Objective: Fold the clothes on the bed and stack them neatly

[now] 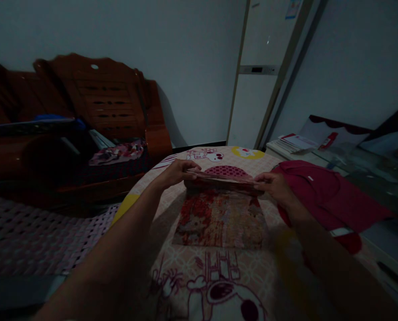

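Both hands are clamped on one thing, a patterned cloth (219,218) in reds, browns and tans: the left hand (175,173) pinches the left end of its far edge between thumb and fingers, and the right hand (276,187) pinches the right end in the same way. Between the two grips that edge runs nearly straight across as a narrow folded band — the light is dim, so I cannot tell how many layers it has. From the band the rest of the cloth spreads toward the person, its near part lying on a printed tablecloth (190,254) with cartoon figures and yellow patches. Just beyond the grip, a dotted pink shape in the tablecloth's print shows above the folded edge. To the right of the right hand lies a crimson cloth item (319,191), partly behind the right forearm, and farther off on that side is a stack of papers (296,142). Well to the left of the left hand stand a woven seat (45,240) and, beyond it, a carved wooden chair (105,96) with a floral cloth (120,153) on it. Past the grip — well apart from both hands — a tall white cabinet unit (252,107) stands near the wall (192,67).
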`<state>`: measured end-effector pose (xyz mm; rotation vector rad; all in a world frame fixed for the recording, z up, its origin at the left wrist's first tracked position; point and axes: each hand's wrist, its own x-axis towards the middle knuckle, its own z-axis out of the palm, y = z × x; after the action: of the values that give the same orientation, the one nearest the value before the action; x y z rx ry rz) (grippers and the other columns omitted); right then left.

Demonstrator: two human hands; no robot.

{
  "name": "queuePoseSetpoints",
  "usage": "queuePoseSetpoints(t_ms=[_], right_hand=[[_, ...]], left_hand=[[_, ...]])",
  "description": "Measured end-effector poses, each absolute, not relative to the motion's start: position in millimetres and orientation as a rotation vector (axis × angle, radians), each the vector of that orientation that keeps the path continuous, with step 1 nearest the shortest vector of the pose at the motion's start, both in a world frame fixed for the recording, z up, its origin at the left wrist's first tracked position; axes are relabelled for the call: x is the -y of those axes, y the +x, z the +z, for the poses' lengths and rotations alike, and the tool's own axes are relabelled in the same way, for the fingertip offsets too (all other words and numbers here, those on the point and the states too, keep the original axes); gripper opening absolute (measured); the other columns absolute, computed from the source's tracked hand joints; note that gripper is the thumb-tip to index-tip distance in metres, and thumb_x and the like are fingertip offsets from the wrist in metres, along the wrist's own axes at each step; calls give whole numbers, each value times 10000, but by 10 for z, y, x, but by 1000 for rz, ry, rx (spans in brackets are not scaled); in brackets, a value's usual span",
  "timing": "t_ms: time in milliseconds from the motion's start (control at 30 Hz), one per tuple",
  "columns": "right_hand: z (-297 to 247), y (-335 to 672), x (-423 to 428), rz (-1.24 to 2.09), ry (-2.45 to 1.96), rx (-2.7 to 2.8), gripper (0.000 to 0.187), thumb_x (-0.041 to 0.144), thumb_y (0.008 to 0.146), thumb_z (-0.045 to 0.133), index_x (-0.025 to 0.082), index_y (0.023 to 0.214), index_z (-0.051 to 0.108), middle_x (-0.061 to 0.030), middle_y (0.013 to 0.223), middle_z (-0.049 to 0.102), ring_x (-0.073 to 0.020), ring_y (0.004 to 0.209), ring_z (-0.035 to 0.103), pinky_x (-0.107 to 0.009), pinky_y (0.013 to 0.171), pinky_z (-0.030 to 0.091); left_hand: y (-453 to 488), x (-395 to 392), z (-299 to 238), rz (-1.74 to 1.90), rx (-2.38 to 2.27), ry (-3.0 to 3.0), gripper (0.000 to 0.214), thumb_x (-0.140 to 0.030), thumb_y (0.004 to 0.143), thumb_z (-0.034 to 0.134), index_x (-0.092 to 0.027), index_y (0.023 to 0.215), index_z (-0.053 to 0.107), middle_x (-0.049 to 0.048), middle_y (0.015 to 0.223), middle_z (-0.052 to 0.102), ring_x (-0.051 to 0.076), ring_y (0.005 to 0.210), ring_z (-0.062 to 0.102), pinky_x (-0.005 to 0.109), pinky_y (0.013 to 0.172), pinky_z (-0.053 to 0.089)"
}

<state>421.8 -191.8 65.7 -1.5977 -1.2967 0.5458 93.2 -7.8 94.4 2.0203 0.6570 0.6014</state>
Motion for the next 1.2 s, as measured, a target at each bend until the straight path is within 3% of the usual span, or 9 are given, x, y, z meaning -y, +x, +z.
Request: queuePoseSetpoints(t_ms=[133, 267, 400, 567, 733, 933, 1067, 1200], right_hand=[[703, 4073, 2358, 773, -1601, 1422, 231, 345, 605, 772, 170, 754, 739, -18, 661, 680, -145, 582, 576, -250, 544, 432], [573, 3935, 2604, 971, -1565, 1532, 185, 315, 619, 757, 168, 731, 746, -30, 712, 708, -154, 640, 612, -241, 576, 450], [494, 3880, 2662, 1012, -1573, 1550, 181, 310, 619, 749, 164, 728, 746, -32, 713, 713, -164, 658, 629, -242, 584, 461], [630, 3872, 2720, 979, -1538, 1611, 165, 301, 650, 733, 179, 755, 768, -40, 762, 737, -182, 708, 658, -253, 618, 485], [671, 3824, 2754, 1209, -1553, 1832, 195, 323, 685, 732, 188, 813, 788, -27, 752, 748, -177, 697, 667, -243, 611, 482], [609, 3848, 2519, 686, -1719, 1551, 236, 340, 810, 584, 163, 721, 712, -49, 673, 708, -176, 641, 645, -270, 602, 480], [521, 3850, 2379, 180, -1849, 1636, 279, 282, 859, 507, 157, 924, 747, -116, 940, 759, -247, 886, 693, -357, 814, 521], [223, 3725, 2316, 59, -1692, 1911, 410, 288, 959, 392, 155, 1224, 675, -142, 1268, 673, -253, 1187, 610, -412, 1044, 453]], left_hand=[[650, 461, 1010, 312, -581, 2009, 392, -370, 691, 771, -139, 1006, 728, 28, 805, 701, 125, 648, 581, 209, 573, 441], [494, 750, 880, 97, -483, 2037, 314, -344, 725, 751, -158, 977, 753, 39, 871, 733, 158, 755, 621, 213, 658, 467], [440, 841, 797, 110, -470, 2081, 287, -337, 723, 749, -172, 958, 766, 37, 920, 746, 190, 855, 636, 229, 748, 479], [411, 867, 834, 112, -493, 2087, 291, -349, 729, 751, -176, 963, 765, 31, 901, 747, 176, 819, 643, 217, 724, 479], [466, 950, 864, -126, -279, 1990, 319, -411, 767, 748, -186, 991, 784, 54, 871, 750, 183, 788, 657, 229, 687, 485], [720, 744, 895, 347, -437, 2051, 321, -396, 850, 660, -134, 1009, 756, 56, 833, 730, 140, 720, 620, 227, 672, 476], [1039, 724, 859, 504, -419, 2286, 225, -271, 878, 598, -168, 999, 756, 58, 960, 747, 162, 861, 661, 261, 806, 500], [1326, 910, 655, 428, -200, 2516, 306, -218, 946, 477, -210, 1126, 724, 63, 1145, 726, 188, 1053, 655, 293, 943, 487]])
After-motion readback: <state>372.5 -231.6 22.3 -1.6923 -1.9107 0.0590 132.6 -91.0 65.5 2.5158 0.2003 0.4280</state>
